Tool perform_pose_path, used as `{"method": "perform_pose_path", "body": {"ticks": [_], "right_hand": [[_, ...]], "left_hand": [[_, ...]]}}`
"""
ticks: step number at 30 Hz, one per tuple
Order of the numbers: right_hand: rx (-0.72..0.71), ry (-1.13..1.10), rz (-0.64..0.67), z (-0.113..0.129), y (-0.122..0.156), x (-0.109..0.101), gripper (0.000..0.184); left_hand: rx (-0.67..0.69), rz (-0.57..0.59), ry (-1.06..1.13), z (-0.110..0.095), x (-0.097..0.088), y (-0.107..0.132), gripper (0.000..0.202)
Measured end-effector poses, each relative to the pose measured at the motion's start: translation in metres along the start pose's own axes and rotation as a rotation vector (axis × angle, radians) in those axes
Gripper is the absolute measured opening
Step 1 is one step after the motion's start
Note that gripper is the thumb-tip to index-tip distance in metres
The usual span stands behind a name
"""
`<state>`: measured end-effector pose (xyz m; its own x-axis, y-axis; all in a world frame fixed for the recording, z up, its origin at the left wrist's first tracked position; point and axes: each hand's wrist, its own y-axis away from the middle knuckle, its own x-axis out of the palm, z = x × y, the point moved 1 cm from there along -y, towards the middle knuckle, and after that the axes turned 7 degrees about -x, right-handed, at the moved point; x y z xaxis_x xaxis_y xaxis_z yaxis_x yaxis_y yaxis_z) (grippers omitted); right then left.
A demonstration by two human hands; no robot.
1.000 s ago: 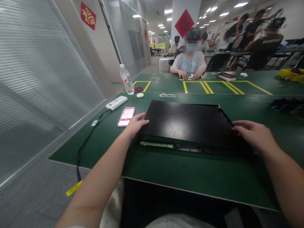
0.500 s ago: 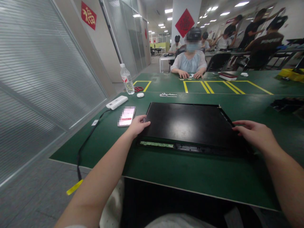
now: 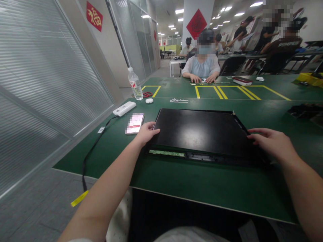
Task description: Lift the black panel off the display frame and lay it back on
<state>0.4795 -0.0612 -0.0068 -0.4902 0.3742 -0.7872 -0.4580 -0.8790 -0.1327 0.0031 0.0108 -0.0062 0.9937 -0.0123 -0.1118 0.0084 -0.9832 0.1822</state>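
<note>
A large flat black panel [image 3: 202, 131] lies on the green table [image 3: 202, 188], with a strip of green circuit board [image 3: 166, 153] showing along its near edge. My left hand [image 3: 146, 132] grips the panel's left edge, fingers curled over it. My right hand [image 3: 271, 143] rests on the panel's right edge with the fingers bent around it.
A phone [image 3: 135, 123], a white power bank [image 3: 124, 108] with a black cable, a water bottle [image 3: 134, 84], red scissors [image 3: 146, 94] and a white mouse [image 3: 149, 100] lie to the left. A seated person [image 3: 202, 64] works at the far table; several others stand behind.
The panel's far edge has come down, so it now lies flatter on the table. Both hands have stayed at its left and right edges.
</note>
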Motion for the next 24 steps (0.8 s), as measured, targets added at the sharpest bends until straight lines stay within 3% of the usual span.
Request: {"method": "perform_pose_path", "body": {"ticks": [7,24], "right_hand": [[0.033,-0.005,0.016,0.0045,0.0045,-0.0006,0.038],[-0.002,0.022,0.004,-0.0017,-0.0008,-0.0006,0.036]], "left_hand": [[0.002,0.013,-0.004,0.0006,-0.0002,0.0009,0.034],[-0.006,0.024,-0.001,0.0053,-0.0015,-0.0046,0.036]]}}
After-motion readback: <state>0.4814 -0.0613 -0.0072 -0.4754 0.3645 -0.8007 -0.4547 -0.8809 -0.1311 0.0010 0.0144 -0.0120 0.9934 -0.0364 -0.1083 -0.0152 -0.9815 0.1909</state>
